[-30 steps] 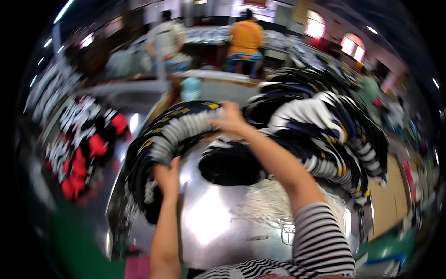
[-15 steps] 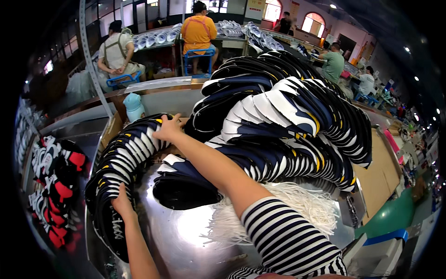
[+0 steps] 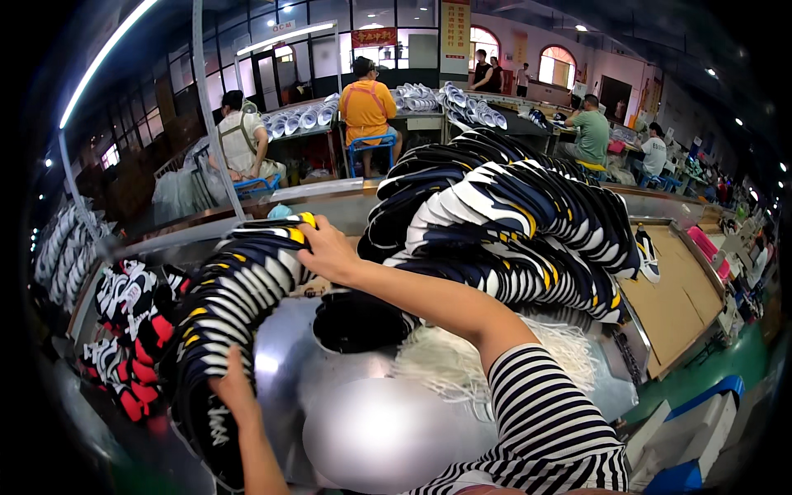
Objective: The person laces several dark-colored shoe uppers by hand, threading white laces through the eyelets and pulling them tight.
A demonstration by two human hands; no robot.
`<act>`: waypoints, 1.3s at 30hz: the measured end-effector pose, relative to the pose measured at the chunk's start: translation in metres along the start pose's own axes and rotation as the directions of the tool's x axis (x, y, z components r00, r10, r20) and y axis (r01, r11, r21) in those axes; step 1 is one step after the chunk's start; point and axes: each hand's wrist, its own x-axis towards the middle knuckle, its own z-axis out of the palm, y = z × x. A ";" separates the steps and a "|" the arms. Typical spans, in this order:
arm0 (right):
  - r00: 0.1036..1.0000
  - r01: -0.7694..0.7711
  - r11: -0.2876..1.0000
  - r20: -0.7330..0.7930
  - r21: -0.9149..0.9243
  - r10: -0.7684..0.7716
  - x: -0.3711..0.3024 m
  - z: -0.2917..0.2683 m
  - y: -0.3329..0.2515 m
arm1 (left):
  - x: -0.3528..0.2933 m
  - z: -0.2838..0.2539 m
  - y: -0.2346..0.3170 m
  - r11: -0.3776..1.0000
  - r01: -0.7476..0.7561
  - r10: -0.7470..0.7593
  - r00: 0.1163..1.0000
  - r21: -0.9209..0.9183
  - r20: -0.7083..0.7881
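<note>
A long curved stack of nested shoe uppers [image 3: 235,285], navy, white, black and yellow, lies between my hands at the left of the metal table [image 3: 285,404]. My right hand [image 3: 332,254] grips its far end, fingers over the yellow-trimmed edge. Closer to me, my left hand [image 3: 235,384] presses on the inner side of the stack's near end; its fingers are partly hidden. To the right rises a big pile of similar shoe uppers [image 3: 487,198]. A bundle of white laces [image 3: 536,351] lies in front of that pile.
Red, black and white shoe parts [image 3: 136,338] are heaped at the left. At right are a cardboard sheet [image 3: 672,305], a single shoe [image 3: 646,254] and a blue-edged chair [image 3: 701,421]. Beyond the table, a person in orange [image 3: 367,111] and other people sit at benches.
The view has tilted up, showing more of the room. The stack's far end, with my right hand on it, stands higher and now hides most of the light-blue object behind it.
</note>
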 end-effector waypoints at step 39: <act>-0.162 0.479 0.836 0.963 0.267 -0.214 -0.497 0.412 -0.356 | -0.410 -0.707 -0.249 0.183 0.935 -0.593 0.352 0.305 -0.724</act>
